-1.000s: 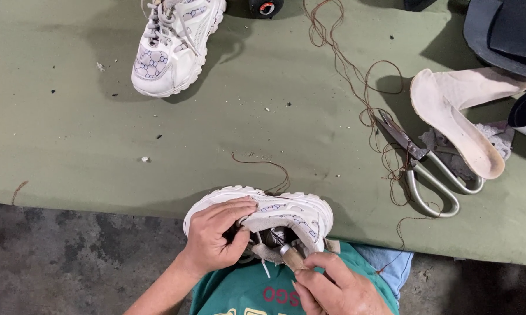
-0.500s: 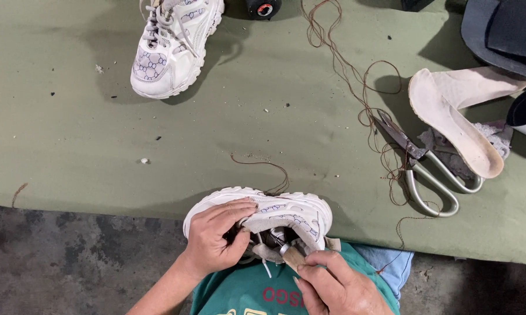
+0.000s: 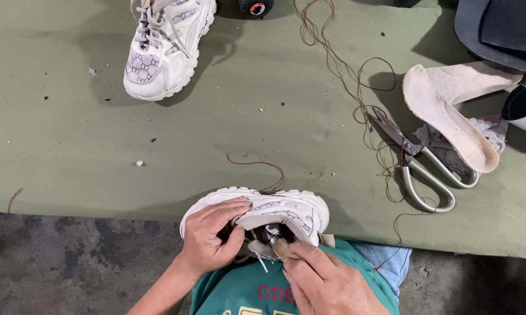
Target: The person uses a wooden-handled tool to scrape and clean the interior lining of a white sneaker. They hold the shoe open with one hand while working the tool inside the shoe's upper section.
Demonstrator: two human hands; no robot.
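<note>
At six o'clock, the left hand grips a white chunky-soled sneaker at the edge of the green table; the right hand pinches a small tool, blurred, at its opening.

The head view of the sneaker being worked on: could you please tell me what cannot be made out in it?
- Inside of the held sneaker: covered by the left hand and right hand.
- Small tool at the right fingertips: too small to identify.
- Second sneaker: heel cut off by the top edge.
- Scissors: blades partly hidden under brown thread.
</note>
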